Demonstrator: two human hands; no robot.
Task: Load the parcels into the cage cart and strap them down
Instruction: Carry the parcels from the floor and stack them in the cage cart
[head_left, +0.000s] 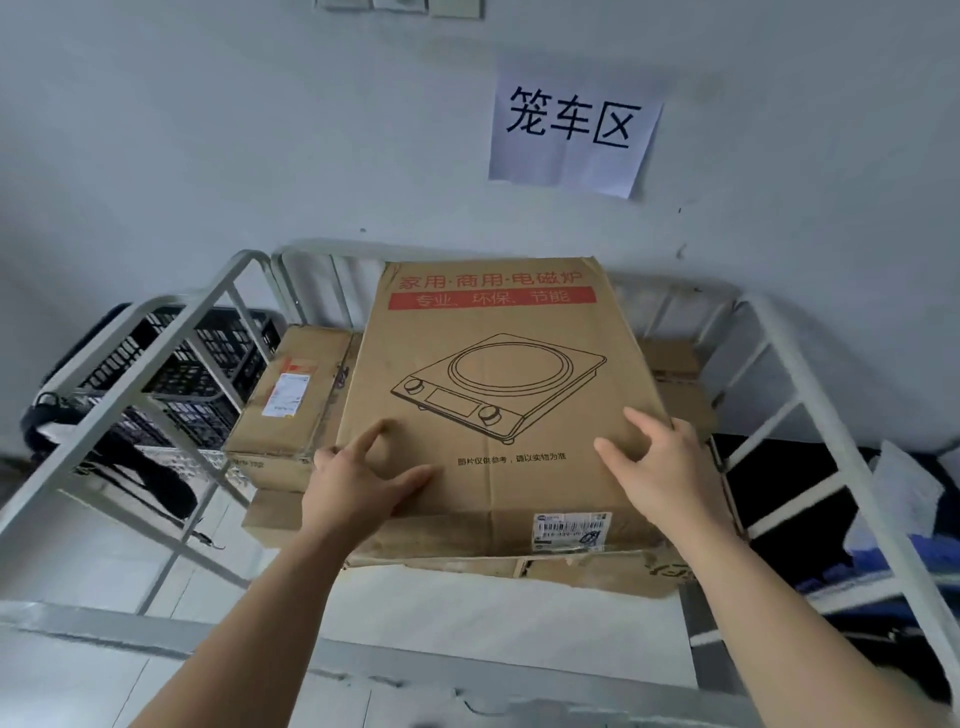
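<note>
A person is reaching both arms over the near rail of a metal cage cart (810, 405) and laying the left hand (358, 483) and the right hand (670, 467) on top of a large cardboard box (498, 384) printed with a line drawing of a cooktop. The left hand is lying spread on the cardboard, thumb and forefinger wide apart. Its other fingers are reaching the box's left edge, and it cannot be told whether they are curling over it. The right hand is mirroring it at the right edge, fingers straight and parted, thumb pointing toward the left hand. The box is sitting inside the cart, under both palms, on top of other flat cartons (587, 571) showing just below the wrists. A white shipping label (571, 530) is showing between the two wrists, nearer the right one. Just beyond and left of the left hand, a smaller box (291, 395) is lying in the cart. Farther left, outside the bars, a black plastic crate (197, 364) is standing. Above the hands, a paper sign (571, 130) is hanging on the wall.
</note>
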